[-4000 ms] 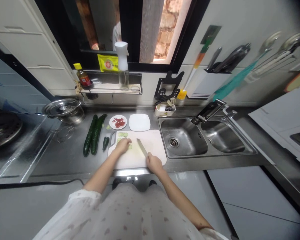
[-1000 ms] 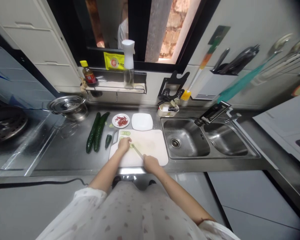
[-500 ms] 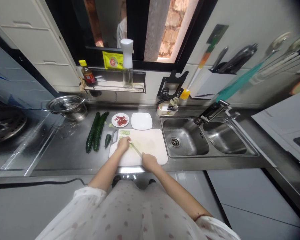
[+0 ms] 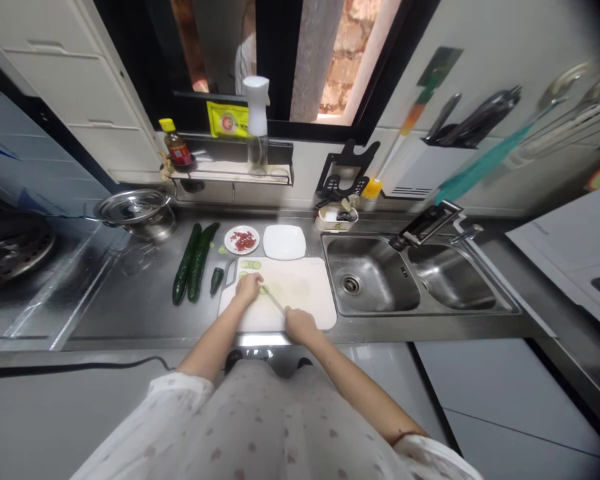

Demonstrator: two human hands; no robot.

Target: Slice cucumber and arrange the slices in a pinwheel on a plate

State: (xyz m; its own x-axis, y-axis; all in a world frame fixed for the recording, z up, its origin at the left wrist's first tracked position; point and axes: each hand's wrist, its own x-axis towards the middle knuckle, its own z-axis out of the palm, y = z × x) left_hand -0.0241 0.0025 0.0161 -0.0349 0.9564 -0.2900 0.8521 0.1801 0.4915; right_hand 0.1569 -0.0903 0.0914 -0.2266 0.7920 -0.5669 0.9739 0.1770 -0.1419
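Observation:
On the white cutting board [image 4: 310,283], my right hand [image 4: 301,325] is closed round the handle of a knife [image 4: 276,302], whose blade points up and left. The blade's tip is beside a small cucumber slice [image 4: 264,291]. Touching the board's left part, my left hand [image 4: 249,288] has its fingers curled together close to that slice; what they hold is too small to tell. Behind it lie several pale green slices [image 4: 251,265]. Left of the board are a short cucumber end [image 4: 217,281] and two whole cucumbers [image 4: 197,263].
Behind the board stand a plate of red pieces [image 4: 243,240] and a white square plate [image 4: 284,241]. A lidded steel pot [image 4: 143,213] is at the back left. The double sink [image 4: 373,273] with its black faucet [image 4: 425,225] lies to the right.

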